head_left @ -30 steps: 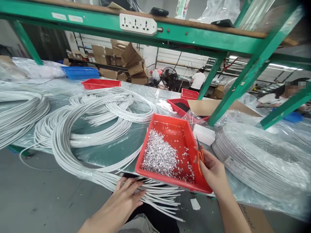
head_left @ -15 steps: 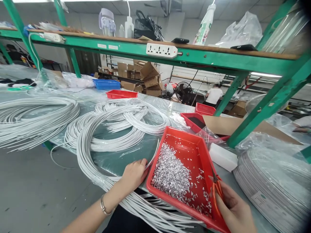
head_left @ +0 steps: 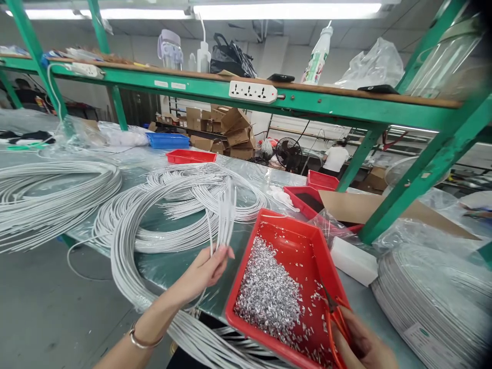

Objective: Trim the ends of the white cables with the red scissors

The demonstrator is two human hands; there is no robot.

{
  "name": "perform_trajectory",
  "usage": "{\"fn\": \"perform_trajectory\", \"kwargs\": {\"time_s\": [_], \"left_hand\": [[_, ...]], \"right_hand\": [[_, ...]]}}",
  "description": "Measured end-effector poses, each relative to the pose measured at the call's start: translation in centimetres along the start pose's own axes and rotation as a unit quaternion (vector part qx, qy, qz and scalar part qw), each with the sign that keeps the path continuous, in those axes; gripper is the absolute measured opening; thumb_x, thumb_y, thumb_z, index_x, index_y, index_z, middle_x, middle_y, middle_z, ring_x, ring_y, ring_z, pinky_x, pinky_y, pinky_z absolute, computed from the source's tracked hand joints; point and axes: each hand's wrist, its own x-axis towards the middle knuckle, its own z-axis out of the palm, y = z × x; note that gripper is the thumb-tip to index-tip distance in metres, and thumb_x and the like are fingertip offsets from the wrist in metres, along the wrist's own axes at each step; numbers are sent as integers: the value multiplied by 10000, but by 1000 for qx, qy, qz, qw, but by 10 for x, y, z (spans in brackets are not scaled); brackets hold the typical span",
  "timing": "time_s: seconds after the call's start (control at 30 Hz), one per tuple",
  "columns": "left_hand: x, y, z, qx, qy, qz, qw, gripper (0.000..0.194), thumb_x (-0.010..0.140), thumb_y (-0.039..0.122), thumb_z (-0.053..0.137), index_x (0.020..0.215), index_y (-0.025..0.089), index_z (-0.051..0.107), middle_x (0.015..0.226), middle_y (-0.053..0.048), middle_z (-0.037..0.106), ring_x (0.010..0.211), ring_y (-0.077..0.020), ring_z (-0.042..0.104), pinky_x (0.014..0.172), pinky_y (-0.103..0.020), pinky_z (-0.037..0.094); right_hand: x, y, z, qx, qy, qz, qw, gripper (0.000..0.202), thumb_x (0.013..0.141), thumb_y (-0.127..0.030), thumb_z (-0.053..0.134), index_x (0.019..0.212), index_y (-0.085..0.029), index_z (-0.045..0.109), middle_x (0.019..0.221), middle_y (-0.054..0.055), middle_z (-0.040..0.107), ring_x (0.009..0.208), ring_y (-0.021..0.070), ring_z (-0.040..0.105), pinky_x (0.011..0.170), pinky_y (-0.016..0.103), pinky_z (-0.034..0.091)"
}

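Head camera: nearest me, the right hand (head_left: 363,341) grips one pair of orange-handled scissors (head_left: 332,308) over the right wall of the near red tray (head_left: 295,233), blades angled away and leftward; I can't tell how far they are parted. A heap of small silvery metal pieces (head_left: 269,292), too many to count, fills the tray's left half. More white cables (head_left: 215,341) reach past the table's near edge.

My left hand (head_left: 211,266) is closed on a thin bunch of cable ends (head_left: 226,215), several but too blurred to count. They rise from its fingers, long axis near upright, beside the tray's left wall. The left hand has them; the scissors sit well to their right and nearer me, with the tray between.

Right of the tray I count one white block (head_left: 355,259) and one plastic-wrapped coil (head_left: 423,302). Left of it, one large cable coil (head_left: 123,246) lies along the table (head_left: 154,269), overlapping others I can't separate.

Farther back, I see at least three more red trays (head_left: 191,156), one blue tray (head_left: 168,140) by the far edge, one fan (head_left: 289,154) and one person (head_left: 335,158) in white.
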Motion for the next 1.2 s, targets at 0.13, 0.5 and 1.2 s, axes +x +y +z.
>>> {"fn": "perform_trajectory", "kwargs": {"time_s": [0.13,0.5,1.2], "left_hand": [[-5,31,27,-96,-130,37,986,345,904,418,304,818,155,509,480,85,318,402,-61,233,409,-186,226],[-30,39,60,-81,-224,-39,970,268,866,413,421,802,159,473,576,51,452,437,-56,341,435,-189,284],[-36,42,72,-19,-169,-14,985,188,823,354,513,899,190,567,636,44,425,529,-79,332,479,-182,309]], "right_hand": [[-4,3,-1,39,1,2,999,327,648,-273,680,959,-178,640,960,101,702,882,287,647,759,302,534],[-57,-71,-7,152,-128,62,978,606,709,-441,668,1241,-235,461,1230,146,525,1095,307,509,870,373,465],[-66,-113,-21,-5,-177,60,982,425,759,-317,563,1179,-255,543,917,97,647,916,295,595,771,431,501]]}}
